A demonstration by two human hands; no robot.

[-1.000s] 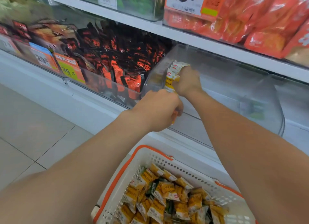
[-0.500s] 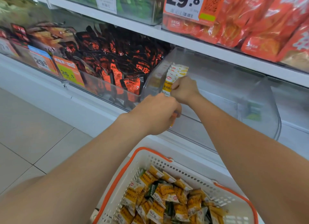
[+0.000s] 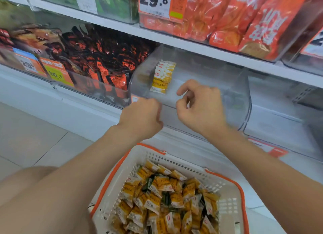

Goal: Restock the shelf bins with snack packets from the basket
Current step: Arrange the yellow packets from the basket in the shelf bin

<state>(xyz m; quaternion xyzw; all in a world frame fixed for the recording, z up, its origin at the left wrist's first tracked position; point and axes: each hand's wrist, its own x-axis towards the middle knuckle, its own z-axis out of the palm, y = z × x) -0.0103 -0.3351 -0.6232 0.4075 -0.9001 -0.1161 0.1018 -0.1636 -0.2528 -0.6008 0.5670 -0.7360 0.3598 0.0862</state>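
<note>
A short row of yellow-and-white snack packets (image 3: 163, 77) stands upright against the left wall of a clear shelf bin (image 3: 243, 100). My right hand (image 3: 199, 107) hovers just in front of that bin, fingers loosely curled and holding nothing, a little right of the packets. My left hand (image 3: 142, 116) is curled at the bin's front left corner with its back to the camera; its fingers are hidden, so anything in it cannot be seen. Below, a white basket with an orange rim (image 3: 242, 195) holds many yellow packets (image 3: 166, 204).
The bin to the left is full of black-and-orange packets (image 3: 103, 58) behind price tags (image 3: 56, 72). The shelf above carries orange bags (image 3: 244, 20) and a 29.8 label (image 3: 154, 1). Grey floor tiles (image 3: 31, 139) lie at the left.
My right hand has let go of the packet row and drawn back toward me; the packets now stand alone in the bin. My left hand has hardly moved.
</note>
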